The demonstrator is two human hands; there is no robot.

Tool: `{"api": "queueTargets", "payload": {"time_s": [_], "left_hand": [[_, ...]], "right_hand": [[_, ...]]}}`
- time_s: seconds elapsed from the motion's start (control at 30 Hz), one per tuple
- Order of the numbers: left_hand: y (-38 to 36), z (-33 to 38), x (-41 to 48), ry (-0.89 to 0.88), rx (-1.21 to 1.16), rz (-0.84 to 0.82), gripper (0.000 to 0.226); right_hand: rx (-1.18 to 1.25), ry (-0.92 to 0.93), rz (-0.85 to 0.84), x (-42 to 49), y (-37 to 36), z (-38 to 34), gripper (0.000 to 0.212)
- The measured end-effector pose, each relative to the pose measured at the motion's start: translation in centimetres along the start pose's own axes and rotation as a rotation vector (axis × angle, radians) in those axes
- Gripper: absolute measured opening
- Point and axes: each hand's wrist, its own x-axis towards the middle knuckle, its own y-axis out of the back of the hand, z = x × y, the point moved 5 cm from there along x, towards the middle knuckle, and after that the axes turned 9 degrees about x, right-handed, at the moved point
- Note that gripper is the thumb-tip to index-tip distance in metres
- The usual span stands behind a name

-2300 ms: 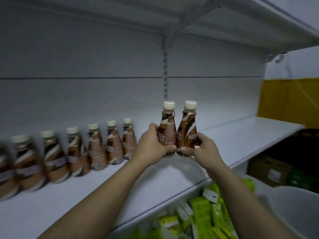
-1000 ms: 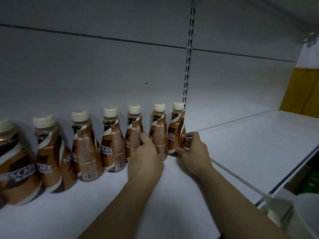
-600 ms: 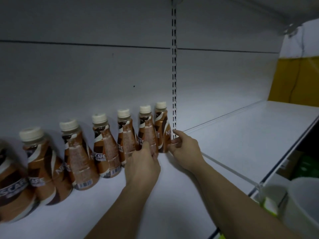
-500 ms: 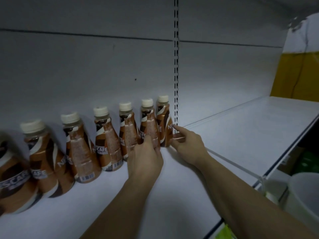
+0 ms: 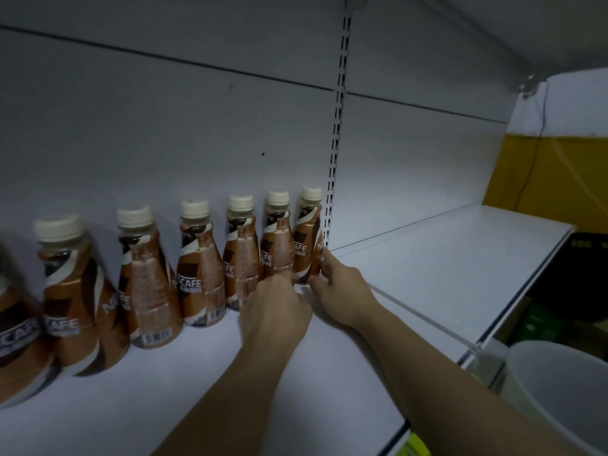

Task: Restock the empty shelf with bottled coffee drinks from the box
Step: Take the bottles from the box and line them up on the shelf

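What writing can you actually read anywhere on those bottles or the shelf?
"CAFE" on the leftmost bottle
"CAFE" on the second bottle
"NE" on the third bottle
"CAFE" on the fourth bottle
"AFE" on the last bottle, beside the right hand
Barcodes and fine print: too blurred.
Shelf: no text.

Left hand (image 5: 274, 311) hides bottle (image 5: 277, 238) base; leftmost bottle (image 5: 13, 337) cut off.

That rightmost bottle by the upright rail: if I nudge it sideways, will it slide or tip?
The rightmost bottle probably slides: its base is wide and its neck narrow. It looks full, so likely heavy. The glossy sleeve may slip under the right hand.
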Motion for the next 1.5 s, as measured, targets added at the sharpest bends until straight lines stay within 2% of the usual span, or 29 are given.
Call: {"api": "queueTargets", "payload": {"time_s": [0.23, 0.3, 0.37, 0.47, 0.57, 0.7, 0.8, 0.9, 0.97, 1.1, 1.2, 1.4, 1.5], "left_hand": [[-0.5, -0.2, 0.2, -0.008, -0.047, -0.027, 0.035], [-0.4, -0.1, 0.1, -0.028, -0.047, -0.026, 0.032], [-0.1, 0.2, 0.0, -0.057, -0.02, -0.037, 0.029], [0.8, 0.6, -0.4, -0.08, 0.028, -0.033, 0.027], [2.4, 1.1, -1.2, -0.124, 0.037, 0.041, 0.029], [5.4, 1.7, -2.5, -0.21, 0.172, 0.112, 0.037], [8.4, 1.3, -3.8, -0.248, 0.298, 0.086, 0.035], [12.4, -0.7, -5.5, -0.289, 0.48, 0.031, 0.053], [15.0, -3.2, -7.3, -0.247, 0.558, 0.028, 0.059], [19.9, -8.3, -11.0, -0.136, 0.638, 0.094, 0.058], [23.3, -11.6, -13.2, -0.069, 0.649, 0.16, 0.063], [29.3, -18.4, -13.9, 0.063, 0.561, 0.358, 0.052], [31.1, -20.7, -12.7, 0.091, 0.397, 0.482, 0.053]], "right_hand": [[-0.09, -0.049, -0.051, 0.3, -0.8, 0.7, 0.058], [-0.128, -0.057, -0.051, 0.1, -0.8, 0.6, 0.056], [-0.164, -0.078, 0.001, -0.3, -0.2, 0.2, 0.057], [-0.101, -0.112, 0.141, -1.4, 1.1, -0.3, 0.078], [-0.024, -0.022, 0.204, -2.6, 2.2, -1.6, 0.078], [0.031, 0.144, 0.175, -4.0, 2.8, -4.4, 0.06], [0.025, 0.203, 0.126, -5.0, 2.8, -6.0, 0.064], [0.038, 0.259, 0.058, -6.3, 2.7, -8.1, 0.067], [0.054, 0.313, 0.011, -7.5, 2.1, -9.4, 0.066], [0.086, 0.393, -0.091, -8.9, -0.7, -13.1, 0.078], [0.086, 0.466, -0.149, -10.2, -3.5, -16.9, 0.075], [0.184, 0.54, -0.235, -12.2, -9.0, -22.9, 0.066], [0.229, 0.556, -0.239, -12.5, -10.9, -25.1, 0.059]]}}
